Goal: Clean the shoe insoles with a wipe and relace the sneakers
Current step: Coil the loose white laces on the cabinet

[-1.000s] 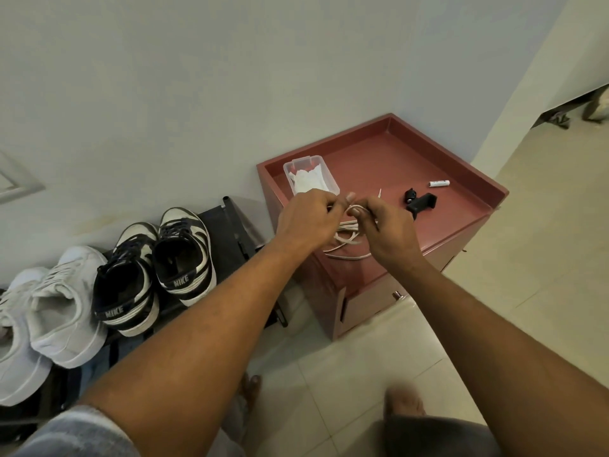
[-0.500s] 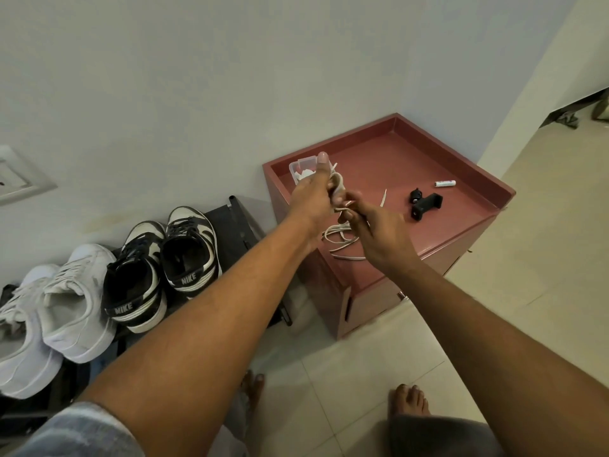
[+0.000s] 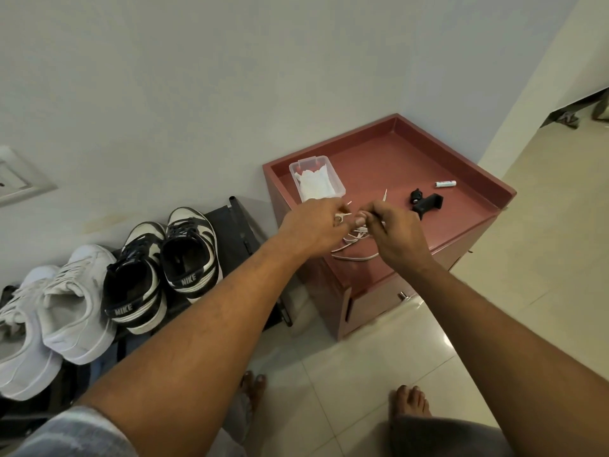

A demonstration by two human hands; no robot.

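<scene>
White shoelaces (image 3: 354, 248) lie in a loose tangle on the front left of the red cabinet top (image 3: 412, 166). My left hand (image 3: 313, 225) pinches one lace end, and my right hand (image 3: 395, 230) pinches another part of the laces just beside it, both hands above the tangle. A clear plastic tub (image 3: 317, 180) with white wipes stands at the cabinet's back left. Black and white sneakers (image 3: 164, 268) with black laces sit on a low dark rack (image 3: 244, 225) to the left. White sneakers (image 3: 49, 318) sit further left on it.
A black clip-like gadget (image 3: 426, 202) and a small white tube (image 3: 445, 184) lie on the cabinet top to the right of my hands. My bare feet (image 3: 408, 400) stand on the pale tiled floor (image 3: 362, 374). A wall socket (image 3: 13, 179) is at far left.
My left hand, which had lifted a lace up toward the tub, has come back down. Both hands are again close together above the tangle, holding the laces.
</scene>
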